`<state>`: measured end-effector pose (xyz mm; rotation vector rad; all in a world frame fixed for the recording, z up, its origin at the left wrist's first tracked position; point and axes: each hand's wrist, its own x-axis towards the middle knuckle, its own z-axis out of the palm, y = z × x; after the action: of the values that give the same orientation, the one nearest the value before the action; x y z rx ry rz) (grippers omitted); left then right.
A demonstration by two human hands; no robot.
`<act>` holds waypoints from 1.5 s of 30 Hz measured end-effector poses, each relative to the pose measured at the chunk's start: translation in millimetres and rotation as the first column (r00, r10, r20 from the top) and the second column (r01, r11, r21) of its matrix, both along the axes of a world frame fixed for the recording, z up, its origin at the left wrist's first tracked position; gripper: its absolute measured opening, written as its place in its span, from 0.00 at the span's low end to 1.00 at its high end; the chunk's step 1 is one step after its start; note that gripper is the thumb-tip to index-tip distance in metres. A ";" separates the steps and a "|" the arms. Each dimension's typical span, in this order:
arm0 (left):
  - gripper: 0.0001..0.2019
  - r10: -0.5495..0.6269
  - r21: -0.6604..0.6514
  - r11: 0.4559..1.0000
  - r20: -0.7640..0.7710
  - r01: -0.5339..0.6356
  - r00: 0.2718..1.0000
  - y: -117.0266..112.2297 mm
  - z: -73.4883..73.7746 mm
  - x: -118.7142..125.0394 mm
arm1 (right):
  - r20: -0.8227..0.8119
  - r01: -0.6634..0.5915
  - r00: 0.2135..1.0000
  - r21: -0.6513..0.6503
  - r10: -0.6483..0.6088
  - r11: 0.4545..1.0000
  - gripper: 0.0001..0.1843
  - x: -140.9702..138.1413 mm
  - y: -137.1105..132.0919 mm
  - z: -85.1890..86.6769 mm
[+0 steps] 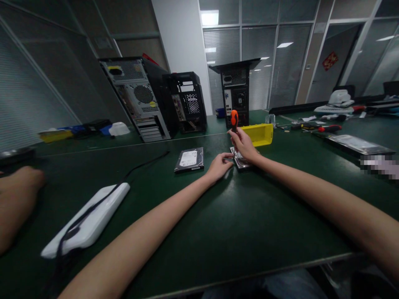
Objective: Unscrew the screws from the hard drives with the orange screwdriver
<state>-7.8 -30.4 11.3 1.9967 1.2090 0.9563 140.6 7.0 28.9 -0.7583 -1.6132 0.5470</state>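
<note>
My right hand (pixel 245 146) is closed around a screwdriver (pixel 234 118) with an orange and black handle, held upright over a hard drive (pixel 242 167). Its tip is hidden behind my fingers. My left hand (pixel 220 166) rests at that drive's left edge, fingers bent against it; the exact contact is hard to see. To the left of my left hand, a second hard drive (pixel 189 159) lies flat with its white label up. A yellow bin (pixel 260 135) stands just behind my right hand.
Computer cases (pixel 156 99) stand at the back of the green table (pixel 199 232). A white device (pixel 90 220) with a dark strap lies at left, near another person's blurred hand (pixel 18 195). At right are a red-handled screwdriver (pixel 329 128) and another drive (pixel 358 144).
</note>
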 end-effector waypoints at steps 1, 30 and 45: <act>0.18 0.004 0.012 1.000 -0.011 -0.004 1.000 -0.3 0.2 0.2 | 0.009 0.030 1.000 0.015 -0.030 0.999 0.15 -1.8 -0.4 1.1; 0.19 -0.022 -0.052 0.998 0.027 0.023 0.999 4.8 0.0 2.8 | -0.213 -0.130 0.971 -0.108 0.104 0.986 0.21 -1.2 8.8 -1.3; 0.19 0.008 -0.015 1.000 0.073 -0.007 0.997 7.3 -4.1 0.9 | 0.014 -0.121 0.992 -0.092 0.122 0.988 0.25 -0.5 0.3 2.1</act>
<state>-6.9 -23.1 7.2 1.9300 1.1804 1.0126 140.1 7.2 31.0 -0.7378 -1.6698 0.7067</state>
